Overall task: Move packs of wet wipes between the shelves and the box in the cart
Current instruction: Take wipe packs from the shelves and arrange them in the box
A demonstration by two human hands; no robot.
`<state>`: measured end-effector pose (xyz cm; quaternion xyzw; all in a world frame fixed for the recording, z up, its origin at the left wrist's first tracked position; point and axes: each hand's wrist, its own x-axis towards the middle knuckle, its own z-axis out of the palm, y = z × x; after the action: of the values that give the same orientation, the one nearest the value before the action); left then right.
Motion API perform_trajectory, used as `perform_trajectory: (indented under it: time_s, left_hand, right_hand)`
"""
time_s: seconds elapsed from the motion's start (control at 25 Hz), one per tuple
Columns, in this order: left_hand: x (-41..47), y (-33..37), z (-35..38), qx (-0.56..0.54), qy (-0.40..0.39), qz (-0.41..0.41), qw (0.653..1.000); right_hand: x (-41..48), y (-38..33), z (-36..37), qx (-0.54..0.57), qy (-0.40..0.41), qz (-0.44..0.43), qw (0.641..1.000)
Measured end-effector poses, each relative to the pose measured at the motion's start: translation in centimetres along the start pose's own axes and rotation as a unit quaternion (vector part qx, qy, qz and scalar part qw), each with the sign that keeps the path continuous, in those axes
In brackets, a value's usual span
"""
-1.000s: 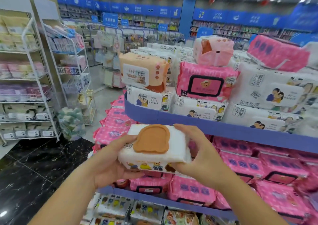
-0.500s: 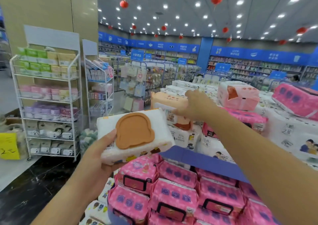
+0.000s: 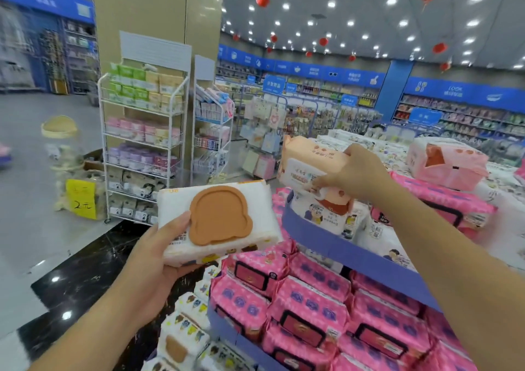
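Head view: holding the white soft pack of wet wipes with the brown plastic lid flat in the left grip, with the thumb pressed on top beside the lid and the palm under it. Keeping this pack up in the air, just in front of the blue shelf edge and above the rows of pink wipe packs. No longer holding it with both grips, as a second ago. Having let go with the right grip and reached over to the top shelf. Now closing the right grip round the near end of the peach soft pack of wipes, with fingers curled over the top and the thumb lower down. Seeming to tip that peach pack up a little off the white packs with cartoon children under it. Most likely taking a second pack to carry along with the first one. Not seeing the cart or its box anywhere, so not able to tell how much of the job is done.
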<state>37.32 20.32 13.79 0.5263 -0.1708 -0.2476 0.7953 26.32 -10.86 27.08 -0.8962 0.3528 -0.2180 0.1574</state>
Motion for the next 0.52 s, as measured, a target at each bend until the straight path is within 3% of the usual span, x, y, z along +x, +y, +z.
perform_trajectory:
  time_s: [0.12, 0.2, 0.32, 0.52]
  left_hand:
    - [-4.2, -0.7, -5.3, 0.033, 0.064, 0.008, 0.997]
    - [-7.9, -2.6, -9.8, 0.043, 0.146, -0.022, 0.988]
    - [-13.8, -6.0, -16.3, 0.058, 0.265, -0.058, 0.961]
    - [-24.2, -11.9, -25.5, 0.039, 0.389, -0.144, 0.909]
  right_hand:
    - [-5.1, -1.7, 0.5, 0.145, -0.057, -0.035, 0.987]
    - [-8.7, -2.6, 4.3, 0.192, -0.148, -0.054, 0.969]
    - [-14.1, -3.2, 12.4, 0.212, -0.263, -0.063, 0.939]
    - [-24.2, -5.7, 28.1, 0.194, -0.438, -0.06, 0.876]
